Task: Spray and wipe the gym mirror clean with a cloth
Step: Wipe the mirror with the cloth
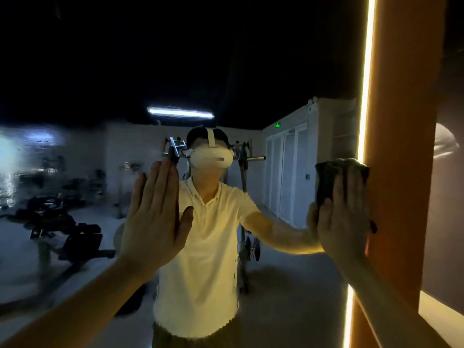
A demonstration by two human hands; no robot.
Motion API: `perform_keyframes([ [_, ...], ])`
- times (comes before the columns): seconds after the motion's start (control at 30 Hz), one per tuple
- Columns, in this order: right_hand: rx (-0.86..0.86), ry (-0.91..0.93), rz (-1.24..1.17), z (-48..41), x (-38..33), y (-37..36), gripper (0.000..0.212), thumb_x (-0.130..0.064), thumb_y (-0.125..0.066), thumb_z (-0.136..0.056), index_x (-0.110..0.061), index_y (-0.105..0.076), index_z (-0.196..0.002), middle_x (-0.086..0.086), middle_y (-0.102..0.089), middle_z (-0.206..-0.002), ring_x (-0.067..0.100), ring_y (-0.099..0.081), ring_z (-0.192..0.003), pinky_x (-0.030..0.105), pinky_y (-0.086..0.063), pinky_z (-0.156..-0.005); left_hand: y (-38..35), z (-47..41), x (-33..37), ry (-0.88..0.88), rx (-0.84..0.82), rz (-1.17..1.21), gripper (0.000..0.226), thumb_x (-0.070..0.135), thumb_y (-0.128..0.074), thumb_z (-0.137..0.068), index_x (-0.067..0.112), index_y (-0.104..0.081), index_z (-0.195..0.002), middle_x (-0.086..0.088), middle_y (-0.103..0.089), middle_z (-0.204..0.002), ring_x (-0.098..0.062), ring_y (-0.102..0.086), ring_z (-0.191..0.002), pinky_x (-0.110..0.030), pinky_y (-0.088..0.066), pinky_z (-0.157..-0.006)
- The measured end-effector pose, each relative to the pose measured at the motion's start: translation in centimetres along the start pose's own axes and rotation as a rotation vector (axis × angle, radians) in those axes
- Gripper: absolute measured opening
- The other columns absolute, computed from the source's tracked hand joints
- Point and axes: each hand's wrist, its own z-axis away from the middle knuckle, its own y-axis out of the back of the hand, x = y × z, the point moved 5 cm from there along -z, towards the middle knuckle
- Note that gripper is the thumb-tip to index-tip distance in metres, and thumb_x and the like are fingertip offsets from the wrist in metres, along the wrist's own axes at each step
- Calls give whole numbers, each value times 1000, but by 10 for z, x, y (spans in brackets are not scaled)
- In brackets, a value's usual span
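While right hand (pixel 344 222) is pressing cloth (pixel 334 177) flat-fingered at 3 o'clock edge of mirror (pixel 75 159), left hand (pixel 153 217), fingers straight, holding nothing, is bracing at 9 o'clock: bare palm likely smearing glass.

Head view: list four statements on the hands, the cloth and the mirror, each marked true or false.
1. The right hand presses a dark crumpled cloth to the large gym wall mirror. True.
2. The left hand holds a spray bottle. False: it is flat, fingers straight, holding nothing.
3. The cloth sits at the mirror's left edge. False: it is at the right edge, beside the glowing vertical light strip.
4. The person's reflection shows a pale short-sleeved shirt. True.
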Motion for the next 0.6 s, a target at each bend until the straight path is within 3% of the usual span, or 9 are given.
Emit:
perform_keyframes([
  [0.1, 110, -210, -80, 6, -42, -3, 59, -24, -35, -106, -3, -29, -160, 20, -20, -169, 37, -19, -157, 61, -24, -122, 1, 0, 0, 1, 8, 8, 80, 47, -33, -105, -7, -16, -162, -23, -10, -172, -35, -7, -162, -60, -16, -128],
  [0.17, 66, -211, -83, 18, -86, -9, 65, -27, -40, -103, -5, -25, -162, 20, -14, -170, 38, -15, -157, 61, -22, -123, 1, 0, 0, -3, 18, 24, 81, 47, -34, -105, -7, -16, -162, -23, -10, -172, -34, -7, -162, -58, -14, -129],
  [0.27, -56, -59, -78, 37, -161, -20, 83, -25, -59, -95, -12, -15, -164, 15, -7, -171, 34, -4, -159, 59, -19, -126, 3, 0, -2, -11, 33, 102, 76, 42, -37, -106, -5, -18, -163, -21, -10, -173, -32, -5, -162, -55, -10, -131],
  [0.43, -175, 342, -160, 72, -264, -26, 72, -29, -47, -101, -13, -16, -163, 11, -11, -171, 25, 4, -160, 45, -2, -130, 13, 19, -11, -7, 88, 235, 62, 21, -38, -105, -6, -28, -160, -22, -20, -171, -36, -17, -160, -61, -18, -128],
  [0.53, -263, 632, -236, 95, -259, -21, 58, -27, -51, -104, -10, -39, -158, 12, -31, -167, 25, -14, -159, 43, -8, -130, 18, 47, -13, 35, 95, 278, 62, 24, -35, -105, -9, -32, -157, -24, -26, -168, -39, -24, -158, -63, -22, -126],
  [0.6, -273, 694, -135, 101, -219, -22, 58, -22, -54, -100, -11, -43, -156, 12, -36, -164, 29, -22, -157, 45, -10, -130, 17, 64, -8, 34, 80, 272, 66, 25, -43, -102, -9, -32, -157, -25, -26, -168, -39, -25, -157, -62, -22, -126],
])
